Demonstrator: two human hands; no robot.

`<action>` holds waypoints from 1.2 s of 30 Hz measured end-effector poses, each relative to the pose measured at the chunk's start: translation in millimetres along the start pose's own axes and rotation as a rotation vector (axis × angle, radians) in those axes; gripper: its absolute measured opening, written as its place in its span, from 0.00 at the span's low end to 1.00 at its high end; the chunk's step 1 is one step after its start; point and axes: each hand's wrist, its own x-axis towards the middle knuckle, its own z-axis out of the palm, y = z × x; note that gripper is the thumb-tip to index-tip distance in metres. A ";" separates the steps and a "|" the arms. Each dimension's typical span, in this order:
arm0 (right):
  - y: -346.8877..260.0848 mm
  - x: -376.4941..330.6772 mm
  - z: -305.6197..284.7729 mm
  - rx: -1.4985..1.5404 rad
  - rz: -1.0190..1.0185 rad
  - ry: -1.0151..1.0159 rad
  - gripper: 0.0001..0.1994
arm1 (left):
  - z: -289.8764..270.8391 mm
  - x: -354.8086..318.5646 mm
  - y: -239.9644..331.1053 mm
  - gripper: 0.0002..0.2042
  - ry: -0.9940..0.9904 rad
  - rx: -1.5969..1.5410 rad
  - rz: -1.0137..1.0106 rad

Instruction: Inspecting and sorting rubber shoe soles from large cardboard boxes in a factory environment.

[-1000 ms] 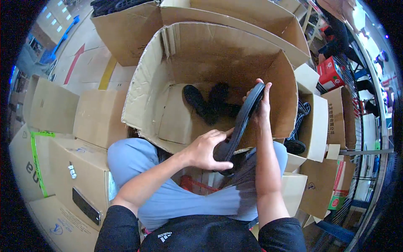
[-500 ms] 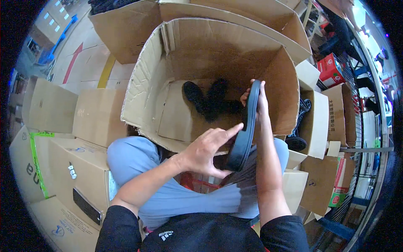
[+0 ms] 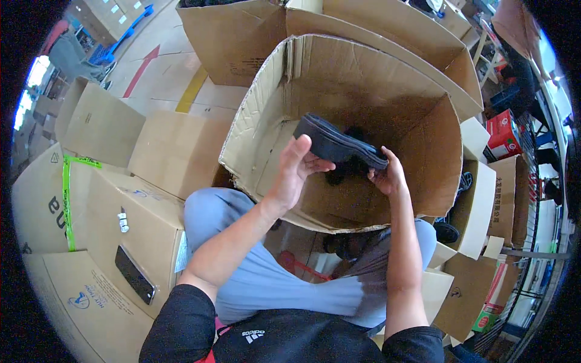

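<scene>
A black shoe sole [image 3: 339, 140] is held over the opening of a large cardboard box [image 3: 266, 124], lying roughly level with its edge toward me. My left hand [image 3: 293, 172] grips the sole's left end, thumb against its near edge and fingers beneath. At the sole's right end, my right hand [image 3: 389, 174] pinches the tip between thumb and fingers. Dark pieces [image 3: 334, 175] on the box floor are mostly hidden behind the sole and hands.
Closed cartons stand at my left, with a black phone [image 3: 134, 274] lying on one. An open carton [image 3: 474, 206] with dark footwear is at my right. Another large box [image 3: 387, 39] stands behind the middle one. A wire rack [image 3: 526, 230] runs along the far right.
The sole has turned from upright to nearly level and moved over the box. My left hand has risen to hold its left end; my right hand has shifted to the right tip.
</scene>
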 end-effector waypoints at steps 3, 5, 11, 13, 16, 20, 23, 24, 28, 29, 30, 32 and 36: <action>0.5 -9.8 10.9 0.061 -0.065 -0.013 0.15 | -9.8 3.1 5.0 0.28 0.026 -0.068 -0.111; -0.7 -7.4 6.1 0.081 -0.065 -0.008 0.15 | -9.9 5.3 5.1 0.29 0.077 -0.076 -0.137; -6.5 -14.5 12.6 0.118 -0.063 -0.026 0.17 | -7.1 8.2 7.7 0.31 0.168 -0.162 -0.198; -8.0 -22.7 20.5 0.101 -0.086 -0.027 0.17 | -7.8 9.1 8.2 0.32 0.198 -0.172 -0.207; -10.3 -25.9 21.1 0.087 -0.111 -0.045 0.17 | -8.4 11.2 7.4 0.33 0.225 -0.214 -0.224; -10.0 -24.7 21.4 0.095 -0.112 -0.031 0.17 | -11.7 12.3 4.3 0.34 0.256 -0.253 -0.244; -10.4 -24.7 18.3 0.083 -0.128 -0.045 0.18 | -10.2 13.0 3.6 0.35 0.261 -0.266 -0.251; -8.6 -23.6 21.0 0.082 -0.122 -0.049 0.18 | -11.8 11.7 5.4 0.35 0.275 -0.270 -0.247; -8.6 -28.0 24.6 0.056 -0.156 -0.059 0.18 | -11.6 10.8 7.8 0.34 0.283 -0.292 -0.255; -10.9 -30.6 21.8 0.053 -0.160 -0.047 0.18 | -9.1 11.8 6.3 0.34 0.279 -0.301 -0.259; -13.7 -32.6 18.4 0.064 -0.174 -0.037 0.18 | -4.0 14.5 3.4 0.34 0.267 -0.309 -0.268; -16.3 -35.8 15.8 -0.012 -0.193 -0.022 0.18 | -4.4 16.9 -1.0 0.33 0.280 -0.330 -0.275; -7.4 -21.9 35.0 0.045 -0.229 -0.021 0.16 | -16.4 7.6 13.2 0.31 0.229 -0.378 -0.205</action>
